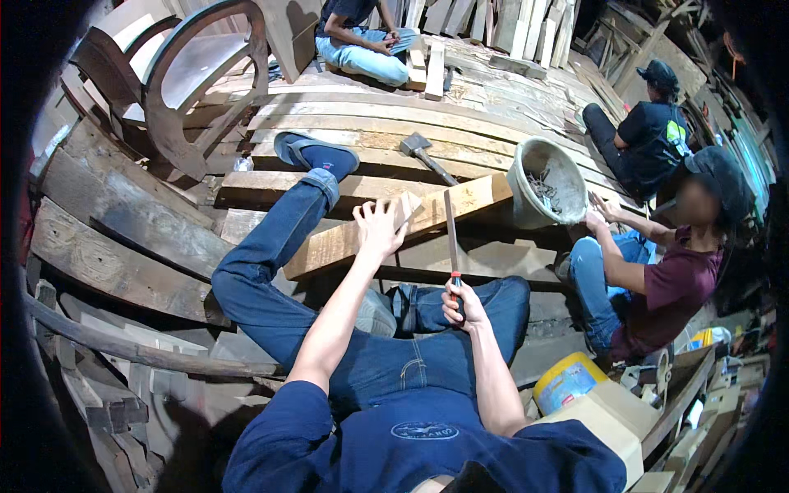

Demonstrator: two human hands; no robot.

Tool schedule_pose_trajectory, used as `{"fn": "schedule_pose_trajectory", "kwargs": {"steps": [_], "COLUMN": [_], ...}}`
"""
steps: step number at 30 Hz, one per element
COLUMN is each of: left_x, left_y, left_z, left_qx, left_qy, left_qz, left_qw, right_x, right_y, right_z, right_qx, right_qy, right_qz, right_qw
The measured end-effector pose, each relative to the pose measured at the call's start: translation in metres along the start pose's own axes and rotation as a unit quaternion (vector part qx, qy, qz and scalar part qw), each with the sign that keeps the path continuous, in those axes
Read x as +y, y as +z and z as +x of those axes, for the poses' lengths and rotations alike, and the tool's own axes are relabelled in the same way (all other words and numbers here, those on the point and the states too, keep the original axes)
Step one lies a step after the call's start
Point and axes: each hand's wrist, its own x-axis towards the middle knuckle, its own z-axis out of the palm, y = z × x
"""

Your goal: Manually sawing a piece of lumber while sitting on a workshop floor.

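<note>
My left hand (380,228) is closed around a small pale wood block (408,205). It steadies the block against the top of a thick wooden beam (477,196), which lies slantwise between my legs. In my right hand (465,306) is a long, narrow file (451,234), gripped by its red and black handle. The file's blade points up and away from me, crossing in front of the beam and apart from the block. Beyond the beam, a hammer (416,145) with a dark, blocky head rests on the planks.
A grey bucket (518,197) holding thin metal bits stands at the beam's right end, close to a co-worker (678,271) in maroon. Two other people sit farther off. A curved wooden chair frame (197,156) is at far left, a yellow tub (567,383) at lower right.
</note>
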Motion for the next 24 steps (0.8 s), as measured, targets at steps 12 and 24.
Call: {"fn": "schedule_pose_trajectory", "kwargs": {"steps": [12, 24], "left_x": [-0.002, -0.004], "left_y": [0.009, -0.018], "left_z": [0.000, 0.008], "left_qx": [0.063, 0.110], "left_qy": [0.033, -0.026], "left_qz": [-0.006, -0.091], "left_qw": [0.997, 0.989], "right_x": [0.004, 0.004], "right_y": [-0.010, -0.014], "right_z": [0.001, 0.005], "right_qx": [0.029, 0.017], "right_qy": [0.011, -0.006], "right_qz": [-0.038, -0.066], "right_qw": [0.999, 0.998]}}
